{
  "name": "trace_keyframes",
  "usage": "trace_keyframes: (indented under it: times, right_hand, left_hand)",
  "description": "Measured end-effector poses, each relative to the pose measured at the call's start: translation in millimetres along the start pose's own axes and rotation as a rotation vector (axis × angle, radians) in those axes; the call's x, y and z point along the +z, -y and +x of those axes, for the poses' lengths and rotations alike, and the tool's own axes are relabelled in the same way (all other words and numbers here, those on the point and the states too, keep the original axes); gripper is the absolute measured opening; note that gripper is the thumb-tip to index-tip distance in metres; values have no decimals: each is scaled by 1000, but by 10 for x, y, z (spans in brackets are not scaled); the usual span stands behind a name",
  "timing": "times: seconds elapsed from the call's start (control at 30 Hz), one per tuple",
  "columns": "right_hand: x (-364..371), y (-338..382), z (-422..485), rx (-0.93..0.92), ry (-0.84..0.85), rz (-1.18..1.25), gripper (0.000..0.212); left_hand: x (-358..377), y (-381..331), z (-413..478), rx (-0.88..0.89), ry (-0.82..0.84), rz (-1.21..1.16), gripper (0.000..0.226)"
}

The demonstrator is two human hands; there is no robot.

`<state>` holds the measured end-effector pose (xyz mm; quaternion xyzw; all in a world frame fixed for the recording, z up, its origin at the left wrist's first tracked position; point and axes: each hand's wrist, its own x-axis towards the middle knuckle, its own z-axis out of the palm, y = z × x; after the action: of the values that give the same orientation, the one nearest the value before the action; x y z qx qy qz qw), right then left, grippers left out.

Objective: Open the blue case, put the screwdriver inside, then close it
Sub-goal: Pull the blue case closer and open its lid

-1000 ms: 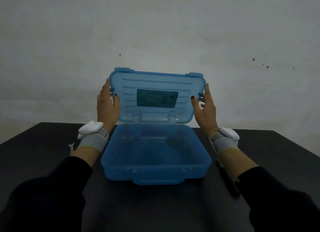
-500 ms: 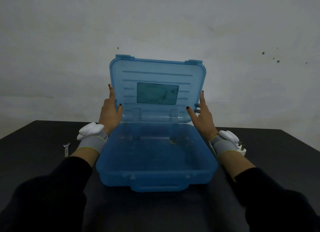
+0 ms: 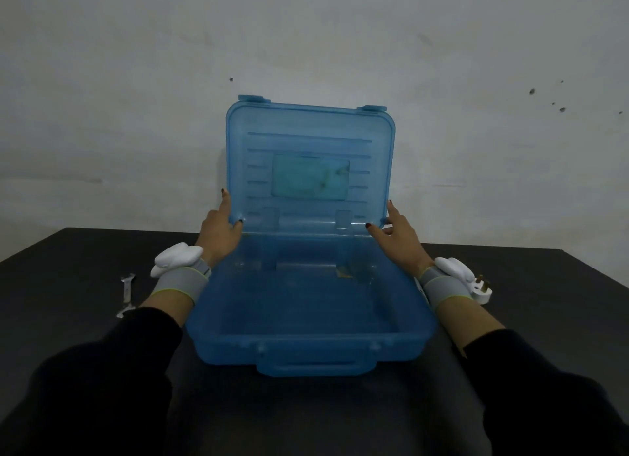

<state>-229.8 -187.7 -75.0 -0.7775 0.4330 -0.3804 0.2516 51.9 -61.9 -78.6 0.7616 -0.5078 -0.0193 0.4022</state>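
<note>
Bare pale wall, dim light, dark table (image 3: 85,251). The blue case (image 3: 309,305) sits mid-table, its lid (image 3: 309,169) raised near upright, tray bare inside. Left hand (image 3: 219,232) pinches the lid's lower left corner, thumb inside, index finger up the edge. Right hand (image 3: 396,237) rests loosely spread at the lower right corner, fingertips touching, not clamped. The screwdriver cannot be made out; it may lie hidden behind the right forearm. A small spanner (image 3: 126,294) lies left of the case, a white plug (image 3: 481,290) to the right. Risk: if the lid will not stand unaided, letting go could let it fall shut, or tip backward and jolt the case.
</note>
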Motion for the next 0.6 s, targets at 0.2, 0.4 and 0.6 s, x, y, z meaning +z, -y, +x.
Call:
trace_keyframes:
  times: [0.2, 0.4, 0.6]
  right_hand:
    - [8, -11, 9, 54, 51, -64, 61]
    - [-22, -3, 5, 61, 51, -93, 59]
    - [-108, -31, -31, 105, 16, -150, 44]
  left_hand:
    - [14, 22, 23, -63, 48, 23, 65]
    - [-16, 32, -26, -64, 32, -49, 68]
    - [-106, 13, -131, -88, -13, -45, 50]
